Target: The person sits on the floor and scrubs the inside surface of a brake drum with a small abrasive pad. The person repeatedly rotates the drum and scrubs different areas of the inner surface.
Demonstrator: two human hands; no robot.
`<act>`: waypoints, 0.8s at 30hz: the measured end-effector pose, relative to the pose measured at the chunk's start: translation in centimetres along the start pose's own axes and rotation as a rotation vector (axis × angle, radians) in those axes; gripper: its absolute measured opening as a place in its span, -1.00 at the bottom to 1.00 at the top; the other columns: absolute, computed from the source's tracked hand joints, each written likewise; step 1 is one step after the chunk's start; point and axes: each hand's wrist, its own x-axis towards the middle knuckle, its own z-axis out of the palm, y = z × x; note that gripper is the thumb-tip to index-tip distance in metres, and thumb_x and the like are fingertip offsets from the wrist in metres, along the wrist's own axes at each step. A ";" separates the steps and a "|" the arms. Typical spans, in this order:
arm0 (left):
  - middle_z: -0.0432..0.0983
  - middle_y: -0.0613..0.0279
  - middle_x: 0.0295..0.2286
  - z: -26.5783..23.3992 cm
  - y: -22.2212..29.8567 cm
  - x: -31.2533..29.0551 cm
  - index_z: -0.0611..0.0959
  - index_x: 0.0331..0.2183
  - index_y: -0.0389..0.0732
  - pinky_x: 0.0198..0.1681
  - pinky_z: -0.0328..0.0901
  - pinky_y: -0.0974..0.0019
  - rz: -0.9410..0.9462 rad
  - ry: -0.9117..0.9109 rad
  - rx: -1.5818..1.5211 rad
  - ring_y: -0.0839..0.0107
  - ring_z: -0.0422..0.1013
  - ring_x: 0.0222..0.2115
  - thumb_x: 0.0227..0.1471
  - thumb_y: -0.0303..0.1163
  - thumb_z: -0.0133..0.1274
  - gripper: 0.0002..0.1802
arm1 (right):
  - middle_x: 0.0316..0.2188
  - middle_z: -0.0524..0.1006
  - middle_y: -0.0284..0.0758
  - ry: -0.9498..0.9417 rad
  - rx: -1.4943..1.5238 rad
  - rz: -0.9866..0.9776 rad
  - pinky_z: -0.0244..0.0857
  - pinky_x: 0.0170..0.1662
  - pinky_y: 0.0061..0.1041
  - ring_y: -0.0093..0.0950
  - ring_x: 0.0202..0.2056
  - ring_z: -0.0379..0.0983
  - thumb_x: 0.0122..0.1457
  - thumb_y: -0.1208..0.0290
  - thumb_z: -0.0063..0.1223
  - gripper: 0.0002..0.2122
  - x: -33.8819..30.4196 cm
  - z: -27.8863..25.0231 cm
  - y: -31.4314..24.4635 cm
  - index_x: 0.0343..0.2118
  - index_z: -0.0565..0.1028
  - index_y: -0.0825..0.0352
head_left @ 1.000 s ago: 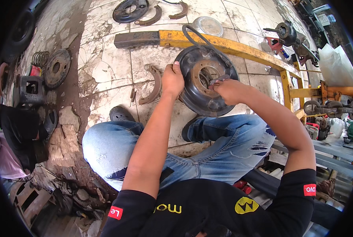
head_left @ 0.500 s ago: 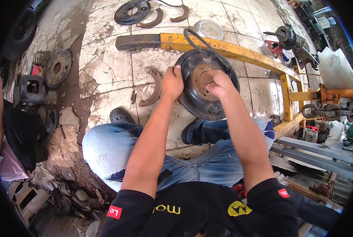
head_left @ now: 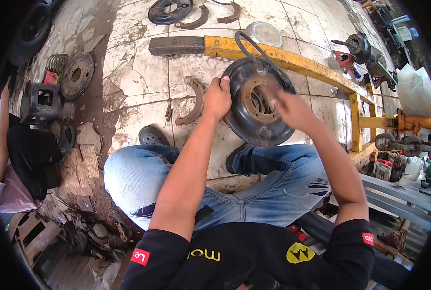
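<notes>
Your left hand (head_left: 219, 98) grips the rim of the drum (head_left: 259, 102), which stands on edge on the floor between your feet. Hold it steady. Your right hand (head_left: 288, 107) hovers blurred over the hub; its grip I cannot tell.

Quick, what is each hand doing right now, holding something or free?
Left hand: closed on the left rim of the round brake plate.
Right hand: motion-blurred over the plate's rusty centre; whether it grips anything cannot be told.
</notes>
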 end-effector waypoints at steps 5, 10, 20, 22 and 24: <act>0.49 -0.36 -0.24 -0.2 0.5 0.4 0.48 -0.16 -0.43 -0.07 0.27 0.01 -0.011 -0.037 -0.007 -0.24 0.41 -0.14 0.29 -0.03 -0.26 -0.44 | -0.08 0.51 -0.05 -0.503 -0.509 -0.227 0.22 0.12 -0.18 -0.15 0.00 0.43 0.24 0.28 -0.08 -0.63 0.4 0.5 0.2 -0.03 0.43 0.47; 0.50 -0.34 -0.25 -0.4 0.9 0.4 0.49 -0.19 -0.42 -0.09 0.28 0.01 -0.049 -0.045 -0.024 -0.24 0.41 -0.16 0.29 -0.04 -0.25 -0.45 | 0.20 0.33 -0.29 -0.406 -0.914 -0.510 -0.16 0.36 -0.19 -0.47 0.27 0.14 0.24 0.35 -0.21 -0.63 2.0 -1.1 5.4 0.09 0.42 0.27; 0.50 -0.33 -0.24 0.5 0.6 -0.1 0.51 -0.20 -0.40 -0.08 0.27 0.02 -0.043 0.028 -0.024 -0.22 0.41 -0.15 0.28 -0.06 -0.25 -0.47 | 0.03 0.46 -0.13 -0.529 -0.312 0.201 0.29 0.03 -0.09 -0.16 -0.01 0.45 0.19 0.46 -0.12 -0.65 1.7 2.2 -2.6 0.05 0.42 0.30; 0.50 -0.33 -0.24 0.1 0.4 0.0 0.51 -0.19 -0.40 -0.08 0.27 0.01 -0.021 0.041 -0.070 -0.22 0.41 -0.15 0.29 -0.06 -0.26 -0.47 | -0.02 0.49 -0.09 -0.389 0.053 0.383 0.38 -0.07 -0.16 -0.13 -0.09 0.49 0.21 0.48 -0.11 -0.67 3.7 2.2 -3.8 0.04 0.39 0.36; 0.50 -0.33 -0.24 0.0 0.6 0.1 0.50 -0.19 -0.41 -0.08 0.27 0.02 -0.003 0.008 -0.022 -0.21 0.41 -0.16 0.29 -0.06 -0.26 -0.47 | -0.06 0.49 -0.07 -0.079 0.827 0.593 0.40 -0.08 -0.21 -0.18 -0.11 0.50 0.24 0.48 -0.13 -0.69 3.3 2.3 -1.2 0.03 0.36 0.45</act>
